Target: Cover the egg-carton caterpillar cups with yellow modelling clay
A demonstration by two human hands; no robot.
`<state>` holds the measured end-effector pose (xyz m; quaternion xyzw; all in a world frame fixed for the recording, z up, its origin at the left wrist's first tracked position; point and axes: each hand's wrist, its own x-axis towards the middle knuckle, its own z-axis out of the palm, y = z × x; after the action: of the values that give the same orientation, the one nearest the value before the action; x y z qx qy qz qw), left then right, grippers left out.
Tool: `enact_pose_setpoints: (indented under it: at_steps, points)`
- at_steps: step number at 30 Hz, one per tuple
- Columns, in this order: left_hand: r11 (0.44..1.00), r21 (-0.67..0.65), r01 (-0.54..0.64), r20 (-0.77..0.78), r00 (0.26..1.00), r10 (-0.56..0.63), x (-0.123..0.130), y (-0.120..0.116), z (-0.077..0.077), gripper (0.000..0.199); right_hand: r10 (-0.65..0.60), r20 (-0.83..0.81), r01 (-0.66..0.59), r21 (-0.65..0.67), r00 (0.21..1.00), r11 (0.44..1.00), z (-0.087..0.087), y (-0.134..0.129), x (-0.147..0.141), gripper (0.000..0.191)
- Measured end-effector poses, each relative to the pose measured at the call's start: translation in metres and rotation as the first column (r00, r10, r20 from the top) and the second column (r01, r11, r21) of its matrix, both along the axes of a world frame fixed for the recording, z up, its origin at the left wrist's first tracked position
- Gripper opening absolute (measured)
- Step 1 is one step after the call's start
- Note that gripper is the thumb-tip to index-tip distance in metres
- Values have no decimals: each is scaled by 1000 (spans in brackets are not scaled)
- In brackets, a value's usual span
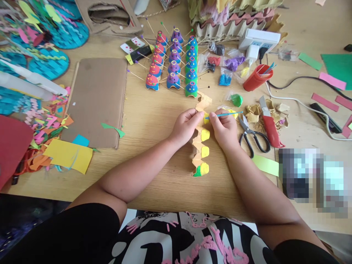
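Blue stick point(231, 114) pinched, the right hand point(226, 128) points inward, opposite left fingers point(198, 119) grasping an egg-carton strip point(205, 135).

Fingers point(189, 113) gripping carton strip point(205, 135), blue stick point(231, 114)

Rough pulp egg-carton strip point(197, 141), smooth wooden table point(156, 183), glossy plastic cup point(253, 79), scissor blades point(244, 123) seemingly metal
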<state>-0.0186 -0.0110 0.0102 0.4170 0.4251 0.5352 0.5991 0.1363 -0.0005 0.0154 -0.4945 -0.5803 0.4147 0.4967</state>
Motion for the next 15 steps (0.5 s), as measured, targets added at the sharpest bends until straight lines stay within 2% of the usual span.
enact_pose_setpoints:
  at_steps: [15]
  points:
    - [1000, -12, -10, 18, 1000, 10, 0, 0, -2, 39, -9, 32, 8, 25, 999, 1000, -3, -1, 1, 56]
